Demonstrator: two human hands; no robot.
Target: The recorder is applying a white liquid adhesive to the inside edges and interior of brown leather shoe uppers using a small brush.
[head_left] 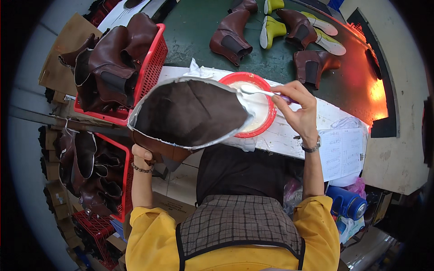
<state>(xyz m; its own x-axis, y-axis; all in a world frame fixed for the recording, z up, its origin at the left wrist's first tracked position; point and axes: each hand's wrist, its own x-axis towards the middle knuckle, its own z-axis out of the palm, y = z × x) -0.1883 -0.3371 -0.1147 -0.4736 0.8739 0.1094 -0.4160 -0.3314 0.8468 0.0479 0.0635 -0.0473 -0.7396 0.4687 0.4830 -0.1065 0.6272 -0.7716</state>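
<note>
My left hand (143,153) is closed round a brown leather boot upper (190,113), whose dark inside faces up. A white coating lines the upper's edge. Between the thumb and fingers of my right hand (300,110) is a small toothbrush-like brush (266,93) with a purple handle. Its white-coated head lies by the right end of the upper's edge; whether they touch I cannot tell. Below the brush stands a red bowl (272,116) of creamy white liquid (260,106), looking like glue, which the upper partly overlaps.
Red baskets (156,58) (128,180) of boot uppers stand at the left. Finished-looking brown boots (230,36) and yellow-green shoe lasts (272,30) sit on the green table (190,27). Written sheets (339,156) lie right; an orange-glowing heater opening (377,90) is beyond. A blue flask (348,202) stands lower right.
</note>
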